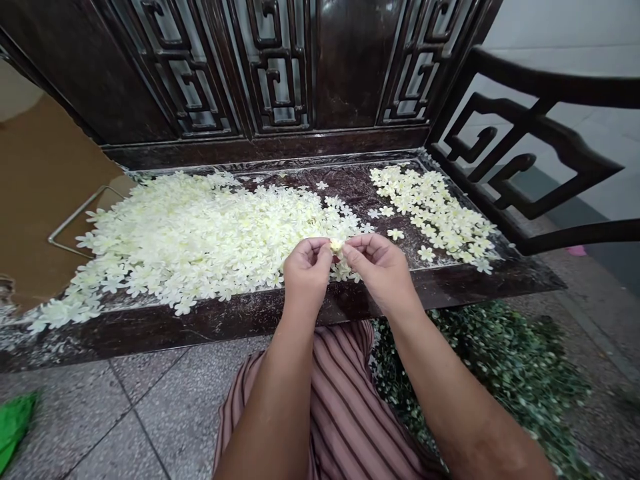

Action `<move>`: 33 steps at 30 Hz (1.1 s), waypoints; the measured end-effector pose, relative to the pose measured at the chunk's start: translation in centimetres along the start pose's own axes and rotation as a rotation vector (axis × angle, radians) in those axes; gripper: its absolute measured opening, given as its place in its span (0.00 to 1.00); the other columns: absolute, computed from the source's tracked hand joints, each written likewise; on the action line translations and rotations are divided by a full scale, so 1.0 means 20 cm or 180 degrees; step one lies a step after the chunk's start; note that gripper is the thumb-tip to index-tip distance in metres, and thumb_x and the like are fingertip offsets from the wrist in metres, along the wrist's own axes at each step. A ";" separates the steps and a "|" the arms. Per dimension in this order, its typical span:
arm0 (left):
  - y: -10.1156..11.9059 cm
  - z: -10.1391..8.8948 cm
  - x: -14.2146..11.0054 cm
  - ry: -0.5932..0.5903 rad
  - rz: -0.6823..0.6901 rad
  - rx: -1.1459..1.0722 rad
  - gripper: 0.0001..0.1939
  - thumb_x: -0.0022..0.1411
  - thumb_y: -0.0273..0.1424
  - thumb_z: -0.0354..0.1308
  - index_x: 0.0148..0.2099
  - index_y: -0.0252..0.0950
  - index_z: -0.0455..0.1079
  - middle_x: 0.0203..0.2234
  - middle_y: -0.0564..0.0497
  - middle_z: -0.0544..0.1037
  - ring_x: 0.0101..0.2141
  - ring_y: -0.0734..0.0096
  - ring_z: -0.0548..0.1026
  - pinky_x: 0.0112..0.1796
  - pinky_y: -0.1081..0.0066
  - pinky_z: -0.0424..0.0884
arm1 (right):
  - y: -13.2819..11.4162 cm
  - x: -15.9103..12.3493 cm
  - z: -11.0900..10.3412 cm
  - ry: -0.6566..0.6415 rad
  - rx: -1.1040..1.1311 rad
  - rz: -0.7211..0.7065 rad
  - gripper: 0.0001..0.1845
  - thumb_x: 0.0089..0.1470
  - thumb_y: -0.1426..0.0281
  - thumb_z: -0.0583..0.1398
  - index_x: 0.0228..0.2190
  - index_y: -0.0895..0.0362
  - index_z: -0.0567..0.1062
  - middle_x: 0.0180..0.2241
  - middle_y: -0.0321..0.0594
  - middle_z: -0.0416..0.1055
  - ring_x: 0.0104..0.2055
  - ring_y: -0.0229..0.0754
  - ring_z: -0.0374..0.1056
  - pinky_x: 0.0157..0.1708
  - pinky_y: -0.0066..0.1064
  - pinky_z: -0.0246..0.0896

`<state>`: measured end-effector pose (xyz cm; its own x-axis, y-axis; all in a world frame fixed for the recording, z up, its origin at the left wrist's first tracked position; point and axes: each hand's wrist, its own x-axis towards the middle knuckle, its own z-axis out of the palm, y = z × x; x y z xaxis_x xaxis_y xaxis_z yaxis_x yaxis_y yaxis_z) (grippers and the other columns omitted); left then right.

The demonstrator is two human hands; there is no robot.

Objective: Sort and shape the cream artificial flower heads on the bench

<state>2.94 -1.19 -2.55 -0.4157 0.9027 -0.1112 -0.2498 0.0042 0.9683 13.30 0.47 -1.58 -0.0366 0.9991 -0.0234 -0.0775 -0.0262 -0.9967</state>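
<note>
Between the fingertips of both hands is a small pale-yellow flower (pixel 336 246). My left hand (pixel 309 261) pinches it from the left with thumb and forefinger. From the right, my right hand (pixel 375 262) pinches it the same way, its other fingers curled in. Both hands are above the front edge of a dark wooden bench seat (pixel 350 180). A big heap of loose white flowers (pixel 200 233) covers the seat behind and left of them. To their right lies a smaller, thinner spread of pale-yellow flowers (pixel 440 210).
A brown cardboard piece (pixel 45 193) with a bent metal wire handle (pixel 75 223) stands at the left. Carved dark panels form the bench back (pixel 360 67), and an armrest (pixel 540 127) rises right. Green foliage (pixel 500 373) sits below on the floor. Something green (pixel 17 423) lies lower left.
</note>
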 end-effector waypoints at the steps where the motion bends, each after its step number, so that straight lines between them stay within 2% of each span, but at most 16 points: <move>1: 0.00 0.00 0.00 -0.0045 0.0023 0.0016 0.05 0.47 0.29 0.60 0.29 0.32 0.70 0.19 0.56 0.73 0.21 0.78 0.73 0.27 0.76 0.68 | 0.01 0.00 0.01 0.0020 -0.0027 -0.0002 0.09 0.37 0.68 0.65 0.22 0.58 0.71 0.20 0.32 0.67 0.22 0.32 0.61 0.23 0.26 0.58; 7: 0.00 -0.04 0.00 -0.0614 -0.0073 0.0020 0.11 0.48 0.33 0.62 0.34 0.32 0.74 0.20 0.53 0.76 0.24 0.75 0.75 0.30 0.74 0.70 | 0.03 0.02 -0.03 0.0111 -0.0250 -0.0136 0.06 0.41 0.69 0.62 0.23 0.58 0.70 0.21 0.33 0.68 0.23 0.33 0.63 0.24 0.27 0.58; 14: -0.02 -0.05 0.01 -0.0783 -0.0086 -0.0033 0.13 0.47 0.33 0.64 0.35 0.32 0.76 0.22 0.50 0.79 0.26 0.73 0.76 0.33 0.72 0.72 | 0.01 -0.02 -0.03 0.0187 -0.0786 -0.0652 0.02 0.45 0.72 0.59 0.26 0.57 0.71 0.24 0.36 0.69 0.26 0.35 0.65 0.27 0.29 0.62; 19: -0.02 -0.05 0.01 -0.0785 -0.0066 -0.0020 0.11 0.47 0.33 0.64 0.34 0.32 0.76 0.22 0.51 0.79 0.26 0.75 0.75 0.32 0.73 0.71 | 0.02 -0.05 -0.05 0.0173 -0.1311 -0.1093 0.03 0.47 0.73 0.59 0.28 0.57 0.72 0.29 0.38 0.70 0.30 0.36 0.66 0.28 0.28 0.62; 28: -0.01 -0.06 0.01 -0.0859 -0.0012 0.0160 0.11 0.47 0.34 0.64 0.33 0.32 0.76 0.22 0.51 0.78 0.27 0.73 0.74 0.32 0.72 0.71 | 0.00 -0.03 -0.06 0.0005 -0.1073 -0.0560 0.03 0.45 0.71 0.60 0.25 0.58 0.73 0.24 0.35 0.70 0.24 0.33 0.64 0.24 0.27 0.61; 33: 0.00 -0.05 0.00 -0.0840 -0.0084 0.0129 0.12 0.45 0.34 0.65 0.33 0.32 0.76 0.23 0.50 0.79 0.27 0.71 0.76 0.34 0.69 0.73 | 0.02 -0.02 -0.07 -0.0044 -0.0828 -0.0395 0.04 0.43 0.70 0.61 0.25 0.58 0.73 0.23 0.35 0.70 0.25 0.34 0.65 0.26 0.28 0.61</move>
<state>1.97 -1.57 -2.90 -0.1658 0.9830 -0.0793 -0.2202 0.0415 0.9746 14.67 0.14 -2.12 -0.0566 0.9934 0.0993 0.1759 0.1078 -0.9785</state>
